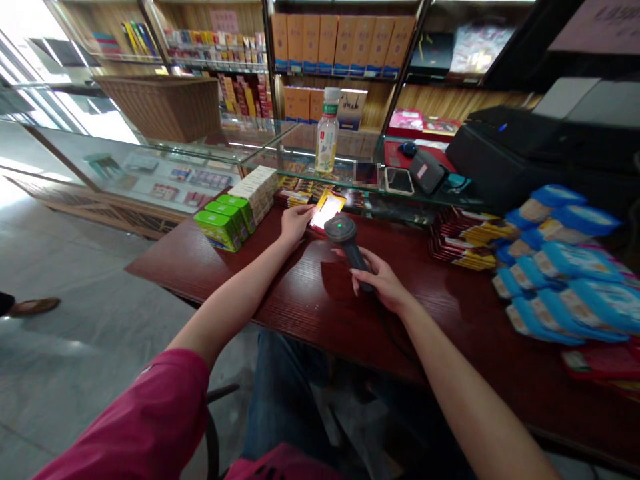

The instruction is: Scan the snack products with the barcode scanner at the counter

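Note:
My left hand (296,222) grips a small yellow and red pack (327,209), tilted up over the dark red wooden counter (310,293). My right hand (380,279) is closed round the handle of a dark barcode scanner (345,237). The scanner's head, with a green light on top, points at the pack and lights its face white. The pack and scanner head are almost touching.
Green tins (225,220) and a row of white boxes (259,190) sit left of my left hand. Stacked flat packs (463,243) and blue packets (565,267) lie on the right. A bottle (327,131), a phone (399,180) and a black machine (505,157) stand on the glass case behind.

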`<state>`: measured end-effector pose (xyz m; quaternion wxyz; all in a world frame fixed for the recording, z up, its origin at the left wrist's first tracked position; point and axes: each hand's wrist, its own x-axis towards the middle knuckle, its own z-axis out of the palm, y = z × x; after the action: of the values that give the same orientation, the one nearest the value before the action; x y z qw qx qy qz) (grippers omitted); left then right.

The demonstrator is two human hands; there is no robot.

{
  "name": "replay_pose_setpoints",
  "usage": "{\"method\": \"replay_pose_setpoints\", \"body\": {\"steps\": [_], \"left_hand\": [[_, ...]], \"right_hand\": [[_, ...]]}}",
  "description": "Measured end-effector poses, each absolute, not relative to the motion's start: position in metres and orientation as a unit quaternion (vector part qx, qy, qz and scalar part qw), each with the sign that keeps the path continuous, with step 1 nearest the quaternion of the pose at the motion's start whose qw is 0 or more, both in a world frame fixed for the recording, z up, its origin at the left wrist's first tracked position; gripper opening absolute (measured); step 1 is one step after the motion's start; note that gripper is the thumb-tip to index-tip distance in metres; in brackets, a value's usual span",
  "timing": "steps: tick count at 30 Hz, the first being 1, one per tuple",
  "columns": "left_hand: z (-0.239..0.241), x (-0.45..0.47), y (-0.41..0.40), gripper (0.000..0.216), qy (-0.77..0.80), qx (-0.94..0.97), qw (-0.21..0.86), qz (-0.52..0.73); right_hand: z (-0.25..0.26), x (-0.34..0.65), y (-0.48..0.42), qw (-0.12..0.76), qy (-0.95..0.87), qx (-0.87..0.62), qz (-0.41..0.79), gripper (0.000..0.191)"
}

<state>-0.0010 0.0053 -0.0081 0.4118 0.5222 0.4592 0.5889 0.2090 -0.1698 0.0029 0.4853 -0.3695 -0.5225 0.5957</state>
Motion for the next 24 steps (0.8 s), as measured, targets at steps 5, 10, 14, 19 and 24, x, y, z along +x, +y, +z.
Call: {"method": "replay_pose_setpoints", "body": {"steps": [5,10,14,19,24], "left_hand": [[-0.004,0.000,-0.003,0.023,0.470,0.545,0.377,0.583],[-0.002,0.034,-0.025,0.018,0.427,0.632,0.277,0.584],[0.005,0.096,-0.050,0.017,0.365,0.722,0.224,0.544],[0.022,0.192,-0.078,0.023,0.307,0.823,0.106,0.465],[0.019,0.263,-0.093,0.030,0.218,0.924,0.001,0.315]], "right_hand": [[0.002,0.210,-0.177,0.579,-0.465,-0.377,0.554,0.052],[0.001,0.240,-0.204,0.686,-0.357,-0.454,0.443,0.053],[0.000,0.278,-0.243,0.741,-0.278,-0.492,0.364,0.053],[-0.002,0.313,-0.294,0.738,-0.237,-0.537,0.333,0.055],[0.001,0.318,-0.320,0.752,-0.237,-0.519,0.330,0.051]]}}
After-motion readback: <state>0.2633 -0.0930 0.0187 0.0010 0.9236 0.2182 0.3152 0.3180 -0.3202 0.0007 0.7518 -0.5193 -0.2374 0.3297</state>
